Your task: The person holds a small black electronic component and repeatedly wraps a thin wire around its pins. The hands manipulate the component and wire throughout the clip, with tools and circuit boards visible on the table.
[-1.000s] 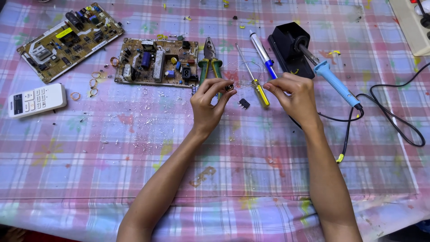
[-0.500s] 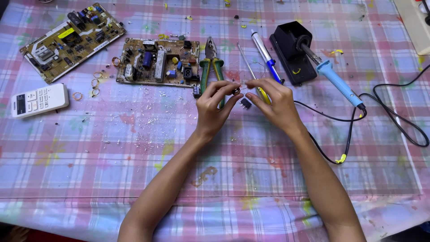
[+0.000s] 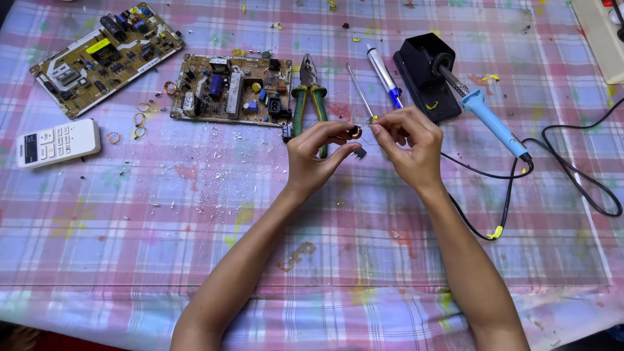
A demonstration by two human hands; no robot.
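Both hands are meeting over the tabletop (image 3: 195, 214). Left hand (image 3: 316, 156) is pinching a tiny dark part (image 3: 356, 132) at its fingertips; right hand (image 3: 408, 144) is pinching what looks like a thin lead beside it. Part is likely light, stiff, easily dropped or bent; best gripped by its body. Exact kind too small to tell. A second dark part (image 3: 359, 152) is lying below. Beyond: pliers (image 3: 308, 97), circuit board (image 3: 227, 91), soldering iron (image 3: 491, 120).

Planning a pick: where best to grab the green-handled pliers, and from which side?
Grip the pliers across both green handles at mid-length, coming from above. They lie flat, nose pointing away, handles slightly spread. The left hand covers the handle ends, and the circuit board crowds the left side.
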